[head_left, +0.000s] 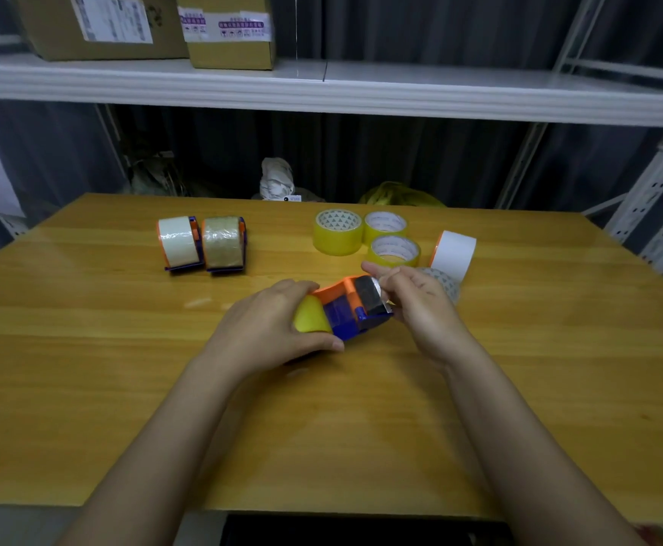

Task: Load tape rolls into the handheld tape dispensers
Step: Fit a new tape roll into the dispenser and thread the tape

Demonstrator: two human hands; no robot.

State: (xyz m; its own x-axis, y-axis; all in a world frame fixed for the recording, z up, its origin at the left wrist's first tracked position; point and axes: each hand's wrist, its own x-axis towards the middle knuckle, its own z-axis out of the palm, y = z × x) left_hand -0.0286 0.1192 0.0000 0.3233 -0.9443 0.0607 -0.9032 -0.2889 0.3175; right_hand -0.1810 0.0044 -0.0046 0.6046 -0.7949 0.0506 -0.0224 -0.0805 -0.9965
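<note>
Blue-and-orange dispenser (355, 309) carries a yellow roll (311, 314). Beyond it: three translucent yellow rolls (338, 232), one core triangle-patterned; a white roll (454, 254). Wooden table (125, 388) honey-yellow.

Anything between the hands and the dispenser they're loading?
No. The left hand already grips the dispenser around its yellow roll, and the right hand pinches at the blade end. Nothing visible lies between. The spare rolls sit farther back on the table.

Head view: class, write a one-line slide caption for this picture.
Left hand grips a dispenser holding a yellow roll while the right hand pinches its tape end.
</note>
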